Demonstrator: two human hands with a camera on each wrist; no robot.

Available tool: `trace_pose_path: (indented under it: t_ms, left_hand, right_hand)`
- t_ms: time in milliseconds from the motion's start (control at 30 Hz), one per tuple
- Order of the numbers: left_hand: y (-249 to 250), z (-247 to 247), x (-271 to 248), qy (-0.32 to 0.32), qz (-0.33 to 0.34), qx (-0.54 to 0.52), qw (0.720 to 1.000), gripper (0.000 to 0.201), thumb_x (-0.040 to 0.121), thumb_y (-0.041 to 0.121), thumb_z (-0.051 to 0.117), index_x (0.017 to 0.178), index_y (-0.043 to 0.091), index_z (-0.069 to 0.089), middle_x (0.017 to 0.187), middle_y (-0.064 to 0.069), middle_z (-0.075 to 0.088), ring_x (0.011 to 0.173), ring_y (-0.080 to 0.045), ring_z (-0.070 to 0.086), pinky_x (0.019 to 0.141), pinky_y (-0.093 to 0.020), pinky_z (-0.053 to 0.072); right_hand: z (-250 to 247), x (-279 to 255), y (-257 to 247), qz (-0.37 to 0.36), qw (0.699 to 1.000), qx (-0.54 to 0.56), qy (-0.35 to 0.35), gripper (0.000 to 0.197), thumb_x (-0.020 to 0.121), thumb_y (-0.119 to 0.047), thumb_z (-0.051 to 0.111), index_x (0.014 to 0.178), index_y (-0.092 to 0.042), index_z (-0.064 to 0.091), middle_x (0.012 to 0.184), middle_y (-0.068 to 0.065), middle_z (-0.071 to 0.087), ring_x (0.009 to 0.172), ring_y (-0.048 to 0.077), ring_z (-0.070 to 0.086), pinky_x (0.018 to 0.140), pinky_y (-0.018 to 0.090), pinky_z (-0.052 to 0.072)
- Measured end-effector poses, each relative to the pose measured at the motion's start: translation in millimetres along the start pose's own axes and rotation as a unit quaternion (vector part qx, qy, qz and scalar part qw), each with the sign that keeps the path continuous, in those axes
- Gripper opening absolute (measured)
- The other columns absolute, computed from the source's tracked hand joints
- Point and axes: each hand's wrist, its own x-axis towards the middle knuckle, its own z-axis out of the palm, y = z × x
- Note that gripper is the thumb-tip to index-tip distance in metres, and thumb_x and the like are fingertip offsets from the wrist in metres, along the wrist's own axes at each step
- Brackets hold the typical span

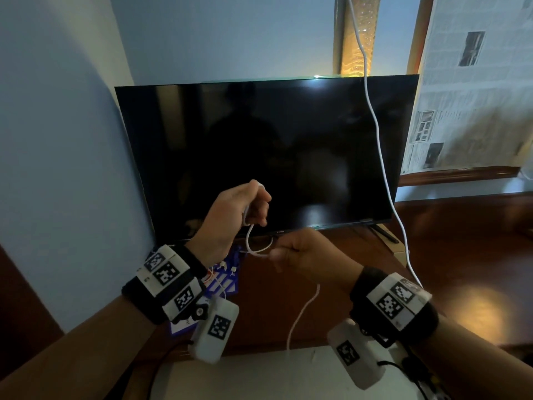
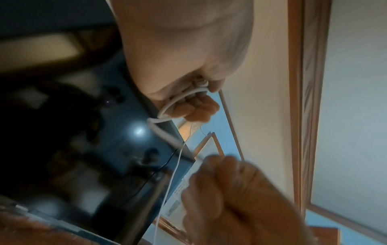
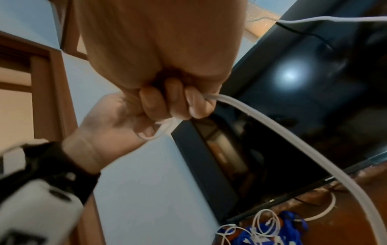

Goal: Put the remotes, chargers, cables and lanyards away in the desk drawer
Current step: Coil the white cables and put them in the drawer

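A thin white cable [image 1: 250,246] runs between both hands in front of the dark TV. My left hand [image 1: 255,209], raised, has its fingers [image 2: 194,107] curled round one end of the white cable [image 2: 167,106]. Lower and to the right, my right hand [image 1: 278,254] pinches the same cable; its fingers [image 3: 173,102] are closed on the white cable [image 3: 293,140], whose free length [image 1: 302,310] hangs down toward me. Blue lanyards [image 1: 227,281] with more thin white cables [image 3: 261,222] lie on the brown desk [image 1: 288,298] under my left wrist.
A black TV [image 1: 288,145] stands at the back of the desk against a blue wall. A second long white cord [image 1: 377,131] hangs from above across the screen. A pale flat surface [image 1: 288,373] lies below the desk's front edge. Newspaper [image 1: 473,96] covers the window at right.
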Motion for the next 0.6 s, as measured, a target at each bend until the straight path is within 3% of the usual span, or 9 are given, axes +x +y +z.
trace_pose_path:
  t_ms: [100, 167, 300, 467, 600]
  left_hand:
    - [-6.1, 3.8, -2.3, -0.029, -0.028, 0.049, 0.998, 0.039, 0.103, 0.027, 0.030, 0.091, 0.008, 0.061, 0.077, -0.007, 0.060, 0.072, -0.014, 0.061, 0.073, -0.028, 0.049]
    - [-10.9, 5.9, -4.1, -0.041, -0.048, 0.069, 0.996, 0.039, 0.103, 0.029, 0.032, 0.092, 0.009, 0.063, 0.080, -0.011, 0.065, 0.075, -0.017, 0.063, 0.076, -0.033, 0.051]
    - [-13.1, 10.6, -8.7, -0.073, -0.051, 0.059, 0.994, 0.038, 0.103, 0.027, 0.030, 0.091, 0.009, 0.061, 0.064, 0.000, 0.065, 0.065, -0.013, 0.065, 0.066, -0.022, 0.052]
    - [-12.5, 11.6, -7.5, -0.095, -0.076, -0.004, 0.993, 0.040, 0.097, 0.035, 0.033, 0.084, 0.007, 0.059, 0.064, -0.009, 0.052, 0.061, -0.016, 0.060, 0.064, -0.023, 0.051]
    - [-11.4, 10.7, -8.0, -0.113, -0.095, -0.038, 0.988, 0.040, 0.099, 0.034, 0.031, 0.080, 0.008, 0.055, 0.054, 0.002, 0.043, 0.056, -0.017, 0.053, 0.065, -0.027, 0.047]
  right_hand:
    - [-10.3, 2.4, -8.7, -0.017, 0.996, 0.052, 0.068, 0.029, 0.096, -0.022, 0.052, 0.068, -0.024, 0.060, 0.066, 0.016, 0.060, 0.048, 0.013, 0.046, 0.047, 0.021, 0.037]
    - [-16.6, 5.2, -11.8, -0.008, 0.988, 0.088, 0.128, 0.030, 0.096, -0.020, 0.051, 0.068, -0.016, 0.061, 0.065, 0.020, 0.058, 0.050, 0.018, 0.045, 0.048, 0.019, 0.036]
    - [-23.1, 8.4, -9.2, -0.003, 0.972, 0.119, 0.201, 0.032, 0.096, -0.020, 0.053, 0.070, -0.002, 0.061, 0.060, 0.027, 0.051, 0.050, 0.024, 0.041, 0.046, 0.018, 0.035]
    - [-15.1, 4.8, -2.4, -0.006, 0.965, 0.142, 0.222, 0.031, 0.095, -0.022, 0.053, 0.074, -0.001, 0.060, 0.067, 0.023, 0.055, 0.057, 0.036, 0.048, 0.053, 0.023, 0.042]
    - [-9.6, 5.3, 1.4, -0.015, 0.954, 0.169, 0.247, 0.030, 0.089, -0.028, 0.058, 0.083, 0.001, 0.058, 0.076, 0.028, 0.057, 0.064, 0.041, 0.053, 0.056, 0.038, 0.048]
